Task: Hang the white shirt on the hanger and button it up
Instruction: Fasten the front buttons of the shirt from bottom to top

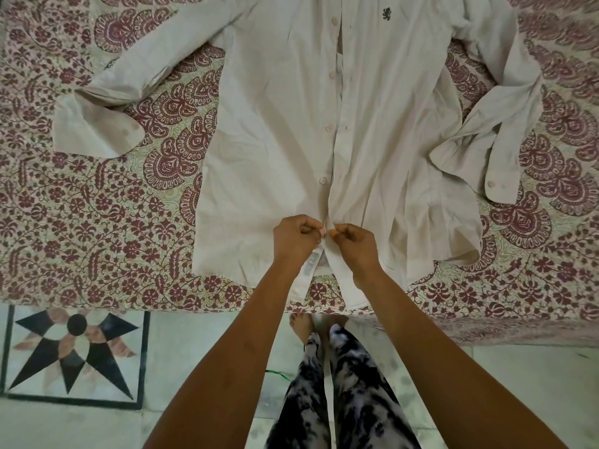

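Observation:
The white shirt [372, 124] lies flat, front up, on a patterned bedspread, hem toward me and sleeves spread to both sides. Several buttons run down its left front edge, with a small dark emblem on the chest. My left hand [296, 236] pinches the left front edge near the hem, at a button. My right hand [353, 238] pinches the opposite front edge right beside it, fingertips nearly touching. The collar lies beyond the top of the frame, and no hanger is in view.
The maroon floral bedspread [113, 215] covers the bed, whose near edge runs across the frame just beyond my feet. The tiled floor below has a black star inlay [74, 348] at the left. My legs [350, 384] stand against the bed edge.

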A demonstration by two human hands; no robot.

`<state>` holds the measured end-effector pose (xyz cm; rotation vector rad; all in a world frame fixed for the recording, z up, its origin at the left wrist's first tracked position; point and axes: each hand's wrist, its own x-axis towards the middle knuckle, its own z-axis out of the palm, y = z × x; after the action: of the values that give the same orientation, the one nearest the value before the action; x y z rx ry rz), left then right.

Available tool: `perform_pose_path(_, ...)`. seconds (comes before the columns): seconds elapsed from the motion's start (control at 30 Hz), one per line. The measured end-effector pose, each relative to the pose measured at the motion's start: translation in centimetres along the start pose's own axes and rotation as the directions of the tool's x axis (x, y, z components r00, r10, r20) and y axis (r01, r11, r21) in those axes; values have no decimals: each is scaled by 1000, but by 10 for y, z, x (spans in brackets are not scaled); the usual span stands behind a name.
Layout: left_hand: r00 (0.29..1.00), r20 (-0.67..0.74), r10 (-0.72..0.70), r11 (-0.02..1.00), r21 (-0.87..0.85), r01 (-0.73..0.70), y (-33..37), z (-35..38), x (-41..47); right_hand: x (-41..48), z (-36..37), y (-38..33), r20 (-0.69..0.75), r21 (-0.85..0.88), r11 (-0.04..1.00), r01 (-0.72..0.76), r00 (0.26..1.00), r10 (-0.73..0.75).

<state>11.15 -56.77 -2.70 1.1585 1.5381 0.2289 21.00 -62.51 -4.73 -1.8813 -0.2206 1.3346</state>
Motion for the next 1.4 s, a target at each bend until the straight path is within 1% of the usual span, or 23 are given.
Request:
perform_pose_path(0.13,1000,-3,-25,1000,-8,25,1,2,0,-4,-3,-2,45,86,991,-100,994,96)
perform_pose_path(0.2,999,-4,-37,999,-4,37,2,2,1,-5,-5,-5,66,116,986,-124,991,117)
perform_pose_path(0.3,999,-1,-38,998,41,38,5,3,2,-2,-6,-5,80,75,992,-106,992,100)
perform_pose_path(0.47,1000,5,-28,990,136,27,8,3,7,4,-6,-8,102,60,991,-116,989,109)
perform_pose_path(0.53,999,31,-26,988,153,21,10,2,10,5,-6,-9,99,21,994,-106,990,104)
perform_pose_path(0.6,998,56,-37,989,143,28,12,3,10,7,-7,-10,96,30,995,-95,991,91)
perform_pose_path(0.67,994,75,-78,993,95,71,12,3,10,8,-7,-9,89,44,998,-52,995,48)
perform_pose_path(0.73,992,78,-96,995,44,93,10,4,11,10,-6,-3,52,-71,996,49,998,-45)
perform_pose_path(0.8,995,38,-96,995,18,95,6,6,12,11,-3,3,21,-189,970,155,988,-153)
perform_pose_path(0.83,995,13,-101,995,1,101,4,7,13,11,-2,5,10,-220,957,190,981,-193)
perform_pose_path(0.93,991,-35,-129,990,-55,127,-1,11,15,9,-1,7,-17,-238,942,238,968,-249)
perform_pose_path(1.03,985,-71,-158,984,-92,152,-2,15,15,7,-3,6,-14,-268,927,261,961,-275)
perform_pose_path(1.13,983,-82,-166,983,-99,158,-3,16,16,8,-3,7,-11,-254,936,244,967,-256)
perform_pose_path(1.27,983,-59,-175,977,-133,166,-4,15,18,14,-5,6,18,-174,964,199,980,-199)
perform_pose_path(1.33,982,-26,-189,970,-157,183,-5,15,20,15,-6,4,39,-121,981,151,988,-147)
perform_pose_path(1.4,982,14,-187,964,-188,186,-7,13,20,15,-7,1,74,-48,996,73,995,-69)
